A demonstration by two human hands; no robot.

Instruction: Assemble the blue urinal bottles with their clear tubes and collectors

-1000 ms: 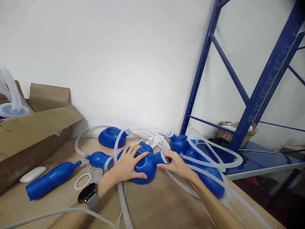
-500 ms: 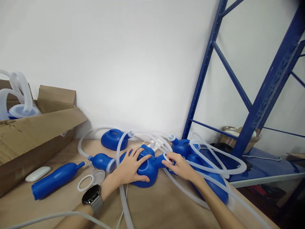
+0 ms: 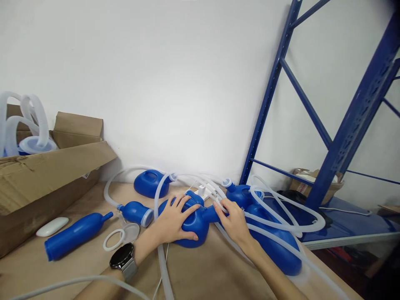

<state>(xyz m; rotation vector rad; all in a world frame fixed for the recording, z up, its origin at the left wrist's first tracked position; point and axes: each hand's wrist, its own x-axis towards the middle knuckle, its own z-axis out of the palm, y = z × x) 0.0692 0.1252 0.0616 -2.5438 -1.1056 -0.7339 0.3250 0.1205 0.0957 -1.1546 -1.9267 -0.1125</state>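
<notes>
A blue plastic urinal bottle (image 3: 200, 228) lies on its side on the brown tabletop, its neck pointing right. My left hand (image 3: 173, 218) grips the body from above, fingers spread over the top and thumb along the near side. At the neck's end, my right hand (image 3: 233, 223) is closed around the mouth, thumb on the near side. Its fingers cover the mouth, so whatever sits there is hidden. A translucent hose (image 3: 160, 254) runs past my left wrist. Close to the left forearm lie a white ring (image 3: 108, 245) and a clear round lid (image 3: 133, 231).
Left are a cardboard box (image 3: 62, 166) with hoses, a white mouse-like object (image 3: 52, 226) and a blue cylindrical bottle (image 3: 76, 235). More blue bottles lie behind (image 3: 145, 183) and right (image 3: 278, 250), among looping hoses. A power strip (image 3: 208, 191) is behind; blue shelving (image 3: 333, 154) stands right.
My right hand has turned and closed further over the bottle's mouth. The pale ring seen at its fingers earlier is now hidden. My left hand stays on the body; the view shifts slightly.
</notes>
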